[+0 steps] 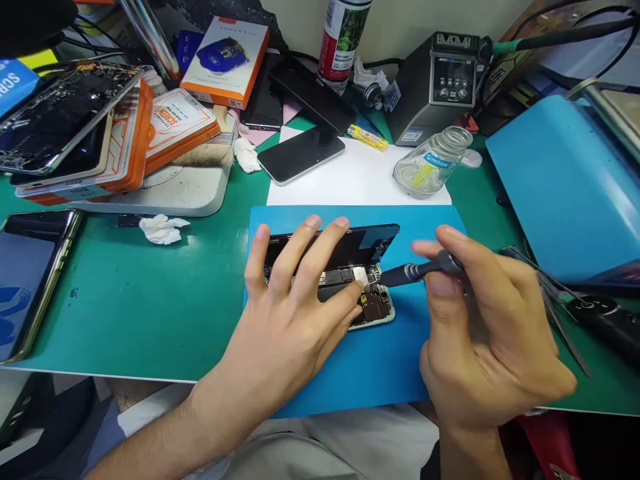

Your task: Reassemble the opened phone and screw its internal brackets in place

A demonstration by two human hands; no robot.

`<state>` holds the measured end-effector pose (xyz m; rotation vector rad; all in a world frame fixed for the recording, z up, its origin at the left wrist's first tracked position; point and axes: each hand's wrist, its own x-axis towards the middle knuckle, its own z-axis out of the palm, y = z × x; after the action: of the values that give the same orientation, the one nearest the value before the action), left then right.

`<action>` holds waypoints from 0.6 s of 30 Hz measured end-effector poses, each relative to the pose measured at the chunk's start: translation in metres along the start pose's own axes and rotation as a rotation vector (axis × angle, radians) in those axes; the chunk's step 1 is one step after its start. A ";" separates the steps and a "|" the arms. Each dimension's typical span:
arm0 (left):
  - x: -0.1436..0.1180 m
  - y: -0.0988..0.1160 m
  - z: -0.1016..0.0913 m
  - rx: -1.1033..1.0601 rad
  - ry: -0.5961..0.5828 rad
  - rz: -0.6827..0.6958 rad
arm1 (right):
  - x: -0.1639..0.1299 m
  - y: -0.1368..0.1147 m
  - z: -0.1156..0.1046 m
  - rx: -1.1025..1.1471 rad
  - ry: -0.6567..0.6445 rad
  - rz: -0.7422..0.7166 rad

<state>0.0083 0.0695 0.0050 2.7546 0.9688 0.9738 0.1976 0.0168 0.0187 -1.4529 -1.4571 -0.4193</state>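
Note:
An opened smartphone point(377, 310) lies on the blue mat, its circuit board and inner parts showing. Its screen point(353, 247) is tilted up along the far side. My left hand point(295, 320) steadies the phone: three fingers are spread over the raised screen, while the index finger and thumb press on the inside near the board. In my right hand point(480, 320) is a black screwdriver point(400, 274), gripped between thumb and fingers. The screwdriver's tip meets the upper right of the phone's inside, beside my left index fingertip. My left palm hides the phone's left part.
Behind the blue mat point(340, 393) lie another phone point(303, 155) and a glass jar point(425, 167). Tweezers point(565, 327) rest at the right, near a blue-covered object point(565, 180). Orange boxes point(180, 127) and opened devices point(60, 113) are stacked at the left, above a crumpled tissue point(163, 229).

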 end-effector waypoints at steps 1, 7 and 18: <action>0.000 0.000 0.000 -0.004 0.005 0.002 | 0.001 0.000 0.000 0.003 0.003 0.009; 0.000 -0.001 0.000 0.021 0.018 0.015 | 0.003 0.001 -0.001 0.054 -0.063 -0.035; 0.000 0.000 0.000 0.025 -0.020 0.002 | -0.002 0.001 0.003 0.113 -0.061 0.058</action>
<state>0.0082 0.0696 0.0045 2.7803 0.9827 0.9383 0.1964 0.0182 0.0153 -1.4241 -1.4597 -0.2548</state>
